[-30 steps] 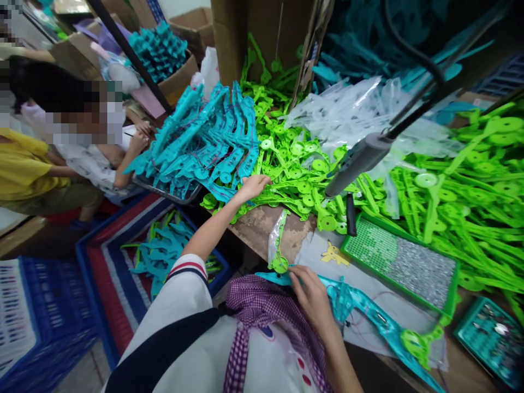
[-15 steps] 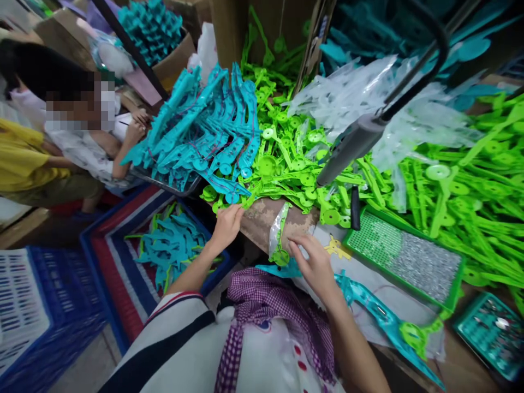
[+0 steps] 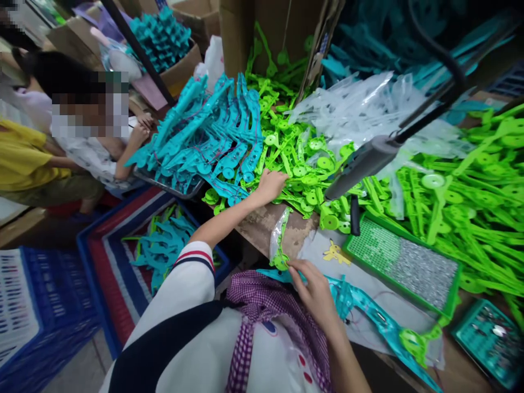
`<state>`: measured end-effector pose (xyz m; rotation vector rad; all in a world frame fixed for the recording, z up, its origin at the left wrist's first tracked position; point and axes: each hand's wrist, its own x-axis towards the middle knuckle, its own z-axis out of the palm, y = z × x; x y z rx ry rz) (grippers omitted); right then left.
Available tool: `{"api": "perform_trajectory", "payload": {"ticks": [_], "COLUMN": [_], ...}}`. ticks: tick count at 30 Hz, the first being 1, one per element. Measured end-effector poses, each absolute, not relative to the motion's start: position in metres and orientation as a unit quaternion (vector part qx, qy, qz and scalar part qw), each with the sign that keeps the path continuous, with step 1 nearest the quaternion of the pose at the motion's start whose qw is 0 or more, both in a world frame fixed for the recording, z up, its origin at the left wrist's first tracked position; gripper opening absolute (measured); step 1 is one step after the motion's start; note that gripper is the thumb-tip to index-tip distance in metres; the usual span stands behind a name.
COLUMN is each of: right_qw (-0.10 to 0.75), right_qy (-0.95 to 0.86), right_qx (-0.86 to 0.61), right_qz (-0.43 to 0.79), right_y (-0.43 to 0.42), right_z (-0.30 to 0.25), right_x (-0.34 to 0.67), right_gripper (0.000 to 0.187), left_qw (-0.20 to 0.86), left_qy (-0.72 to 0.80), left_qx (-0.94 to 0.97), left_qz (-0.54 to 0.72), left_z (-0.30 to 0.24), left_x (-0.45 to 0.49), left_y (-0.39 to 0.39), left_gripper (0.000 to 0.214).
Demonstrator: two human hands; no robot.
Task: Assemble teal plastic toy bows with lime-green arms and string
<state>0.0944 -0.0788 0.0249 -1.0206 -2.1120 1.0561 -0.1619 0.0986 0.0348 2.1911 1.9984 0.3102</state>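
Observation:
My left hand (image 3: 271,185) reaches over the table into a heap of bright green plastic parts (image 3: 305,169). Its fingers are bent together against the heap, and what they grip is hidden. Close to my body, my right hand (image 3: 313,289) has thumb and forefinger drawn together at the round end of one green part with a clear plastic piece (image 3: 279,240) along its side. Anything between those fingertips is too small to make out. Under and beside my right hand lies a long turquoise plastic part (image 3: 368,311), with another green part (image 3: 415,344) at its far end.
Turquoise parts (image 3: 221,131) are stacked left of the heap, clear pieces (image 3: 368,103) behind it. A grey power driver (image 3: 364,164) hangs overhead. Right stand a green tray (image 3: 409,262) of small metal pieces and a teal box (image 3: 491,338). A crate (image 3: 110,262) is lower left; people sit beyond.
My left hand has moved right and forward from the table's edge into the green heap. My right hand's fingers have come in against the round end of the green part.

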Motion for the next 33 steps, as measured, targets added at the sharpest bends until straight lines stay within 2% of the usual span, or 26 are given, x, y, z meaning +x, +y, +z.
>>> {"api": "perform_trajectory", "payload": {"ticks": [5, 10, 12, 14, 18, 20, 24, 26, 30, 33], "right_qw": [0.321, 0.41, 0.385, 0.322, 0.232, 0.216, 0.227, 0.258, 0.341, 0.341], "right_qy": [-0.726, -0.58, -0.576, -0.574, -0.522, -0.466, -0.353, -0.324, -0.313, -0.327], "right_qx": [-0.415, -0.458, -0.427, -0.394, -0.346, -0.321, -0.326, -0.374, -0.511, -0.562], "right_qz": [0.446, 0.535, 0.581, 0.642, 0.744, 0.796, 0.847, 0.83, 0.724, 0.679], "right_y": [-0.057, -0.034, -0.035, -0.047, -0.088, -0.104, -0.11, -0.106, -0.1, -0.099], "right_z": [0.033, 0.055, 0.056, 0.05, 0.027, 0.02, 0.017, 0.019, 0.013, 0.0], "right_x": [0.08, 0.054, 0.05, 0.049, 0.044, 0.037, 0.036, 0.047, 0.073, 0.076], "right_gripper": [0.03, 0.051, 0.054, 0.051, 0.051, 0.051, 0.053, 0.05, 0.05, 0.053], "left_qw": [0.076, -0.043, -0.082, -0.101, -0.122, -0.129, -0.142, -0.103, 0.067, 0.188], "left_qy": [0.648, 0.639, 0.633, 0.624, 0.549, 0.514, 0.501, 0.533, 0.579, 0.591], "left_qx": [0.713, 0.665, 0.646, 0.631, 0.64, 0.643, 0.615, 0.64, 0.698, 0.672], "left_qz": [0.258, 0.383, 0.418, 0.451, 0.523, 0.553, 0.592, 0.543, 0.416, 0.405], "left_z": [0.049, 0.034, 0.019, 0.005, -0.007, -0.008, -0.009, -0.005, 0.014, 0.024], "left_x": [-0.168, -0.157, -0.154, -0.156, -0.156, -0.149, -0.128, -0.123, -0.136, -0.15], "left_y": [0.099, 0.048, 0.016, -0.015, -0.062, -0.072, -0.071, -0.067, -0.057, -0.041], "left_gripper": [0.025, 0.026, 0.026, 0.023, 0.008, 0.001, 0.007, 0.007, 0.031, 0.033]}}
